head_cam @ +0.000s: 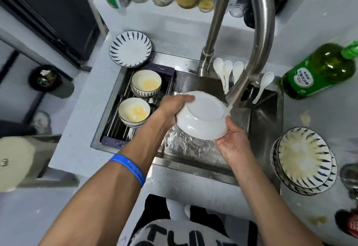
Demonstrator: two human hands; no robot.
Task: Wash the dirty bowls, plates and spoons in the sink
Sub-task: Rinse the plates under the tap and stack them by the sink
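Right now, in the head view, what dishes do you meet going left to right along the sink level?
Two dirty bowls in the rack → white plate under the tap, held by both hands → stack of dirty striped plates on the counter.

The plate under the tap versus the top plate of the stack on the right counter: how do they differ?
The held plate is plain white on its visible underside; the top stacked plate has blue dashes round its rim. The held plate is tilted, underside up, in the left hand and right hand; the stacked plate lies face up. The held plate is wet; the stacked plate shows yellowish residue. Both are round.
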